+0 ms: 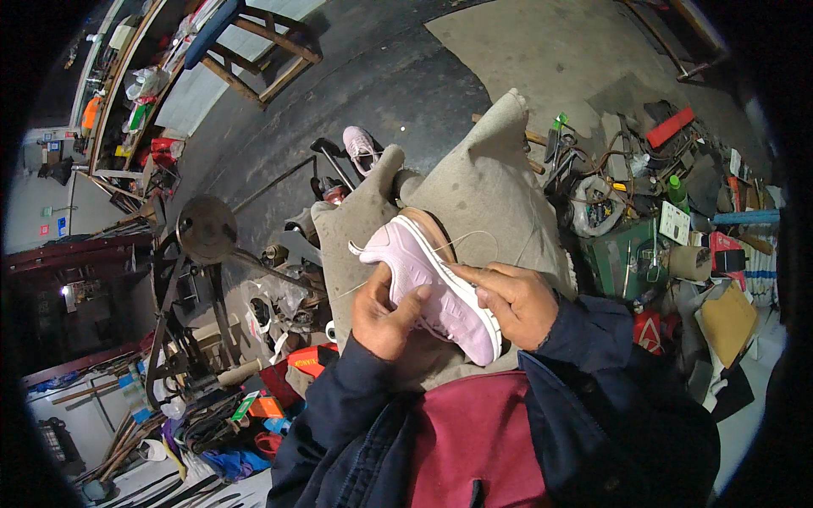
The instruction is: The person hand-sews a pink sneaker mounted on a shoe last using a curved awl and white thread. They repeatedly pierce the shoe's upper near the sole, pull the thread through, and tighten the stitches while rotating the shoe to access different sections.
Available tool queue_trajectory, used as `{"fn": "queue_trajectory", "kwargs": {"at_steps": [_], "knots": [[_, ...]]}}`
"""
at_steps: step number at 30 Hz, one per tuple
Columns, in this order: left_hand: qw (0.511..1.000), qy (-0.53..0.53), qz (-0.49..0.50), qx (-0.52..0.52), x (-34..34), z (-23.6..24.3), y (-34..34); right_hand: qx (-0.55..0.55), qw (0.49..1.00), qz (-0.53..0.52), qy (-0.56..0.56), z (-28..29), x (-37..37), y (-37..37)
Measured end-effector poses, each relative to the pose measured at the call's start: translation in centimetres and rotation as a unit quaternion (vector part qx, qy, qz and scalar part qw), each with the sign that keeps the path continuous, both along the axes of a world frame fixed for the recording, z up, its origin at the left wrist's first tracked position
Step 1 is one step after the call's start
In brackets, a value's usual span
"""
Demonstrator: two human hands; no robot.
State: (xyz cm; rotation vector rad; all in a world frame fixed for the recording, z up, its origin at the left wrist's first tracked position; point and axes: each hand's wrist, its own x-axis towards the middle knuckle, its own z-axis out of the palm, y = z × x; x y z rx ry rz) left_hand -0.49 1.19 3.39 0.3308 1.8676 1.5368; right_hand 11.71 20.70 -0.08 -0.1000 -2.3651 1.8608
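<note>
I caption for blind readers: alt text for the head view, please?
The left hand grips a pale pink, white-soled shoe over a beige lap cloth; the right hand touches it. Another pink shoe is on dark grey floor.

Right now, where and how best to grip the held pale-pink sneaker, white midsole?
Likely grip the sneaker by its heel, from the far side: that rounded end is uncovered, lying beyond the left hand and right hand.

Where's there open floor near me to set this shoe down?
The dark floor between the blue-seated stool and the other pink shoe looks bare; so does tan flooring beyond the lap cloth. Crowded: tools on your right, clutter at lower left.
</note>
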Motion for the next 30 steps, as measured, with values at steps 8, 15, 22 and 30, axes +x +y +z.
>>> {"fn": "queue_trajectory", "kwargs": {"at_steps": [8, 15, 22, 30], "knots": [[1.0, 0.025, 0.018, 0.004, 0.5, -0.6, 0.3, 0.045, 0.998, 0.031, -0.025, 0.1, -0.7, 0.4], [0.996, 0.085, 0.033, 0.002, 0.5, -2.6, -0.7, -0.005, 0.977, 0.155, -0.149, 1.3, -5.2, 3.9], [0.991, 0.132, -0.001, 0.01, 0.4, -3.4, -1.9, 0.066, 0.949, 0.248, -0.184, 3.3, -8.2, 5.2], [0.992, 0.126, 0.023, -0.014, 0.2, -2.0, -2.0, 0.009, 0.936, 0.254, -0.245, 3.0, -9.1, 5.4]]}}
